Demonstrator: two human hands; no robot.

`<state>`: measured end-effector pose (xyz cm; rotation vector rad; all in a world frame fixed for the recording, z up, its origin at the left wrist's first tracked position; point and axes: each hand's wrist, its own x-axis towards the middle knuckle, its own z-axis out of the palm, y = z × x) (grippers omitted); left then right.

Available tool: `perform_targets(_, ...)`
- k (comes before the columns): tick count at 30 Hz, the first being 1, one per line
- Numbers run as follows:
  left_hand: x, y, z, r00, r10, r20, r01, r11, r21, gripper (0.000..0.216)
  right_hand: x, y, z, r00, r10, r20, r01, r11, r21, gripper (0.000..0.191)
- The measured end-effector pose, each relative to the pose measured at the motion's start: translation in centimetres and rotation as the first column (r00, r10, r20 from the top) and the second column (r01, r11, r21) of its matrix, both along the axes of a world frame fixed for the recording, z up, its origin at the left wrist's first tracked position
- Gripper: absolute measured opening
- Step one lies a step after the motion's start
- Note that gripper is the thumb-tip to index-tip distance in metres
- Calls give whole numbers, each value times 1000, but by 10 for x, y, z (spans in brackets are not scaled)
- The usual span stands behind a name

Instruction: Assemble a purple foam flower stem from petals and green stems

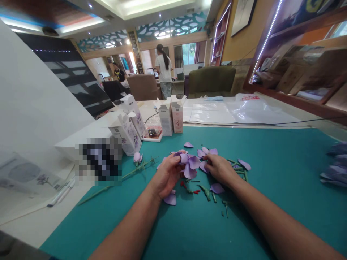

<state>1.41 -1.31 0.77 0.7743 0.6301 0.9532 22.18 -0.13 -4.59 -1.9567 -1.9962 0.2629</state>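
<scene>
My left hand [168, 174] is closed around a purple artificial flower [191, 165] with several open petals, raised a little over the green mat. To its right, my right hand [218, 167] reaches down to the mat, its fingertips pinched at loose purple petals [205, 153]; what sits between them is hidden. Around the hands lie a single petal [188, 144], another petal [217, 188], a green leaf piece [205, 192] and small red bits [196, 191]. Several green stem pieces [245, 175] are partly behind my right wrist.
A long green stem [127, 175] with a lilac bud [137, 157] lies left on the mat [282, 169]. Opened cartons [127, 135] and more boxes [166, 119] stand at the back. Clear plastic bags [214, 111] lie beyond. Wrapped purple bundles [336, 164] rest far right. A person [163, 68] stands in the background.
</scene>
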Motion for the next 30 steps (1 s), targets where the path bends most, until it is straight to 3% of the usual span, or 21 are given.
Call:
perform_targets(12,-2,2,-3,999,-20,-30,20,1000,-7,39,4,-11,30,999,-29,-19,26,991,-133,13)
perform_targets(15,-2,3,-4,998,-24,-60,24,1000,-1,41,8,-9,31,998,11,-62,-17,995,-96,11)
perform_targets(17,-2,3,-4,996,-31,-79,32,999,5,42,10,-9,32,983,15,-181,-23,999,-46,11)
perform_targets(22,-1,2,-3,995,-41,-96,44,998,34,41,4,-13,40,796,34,-605,-7,999,48,33)
perform_targets(27,2,-1,0,994,-44,-100,52,996,75,30,-4,-19,54,633,4,-774,-31,999,-20,32)
perform_targets(30,3,-1,1,992,-56,-114,66,994,91,29,-6,-21,59,578,-41,-815,0,999,-50,25)
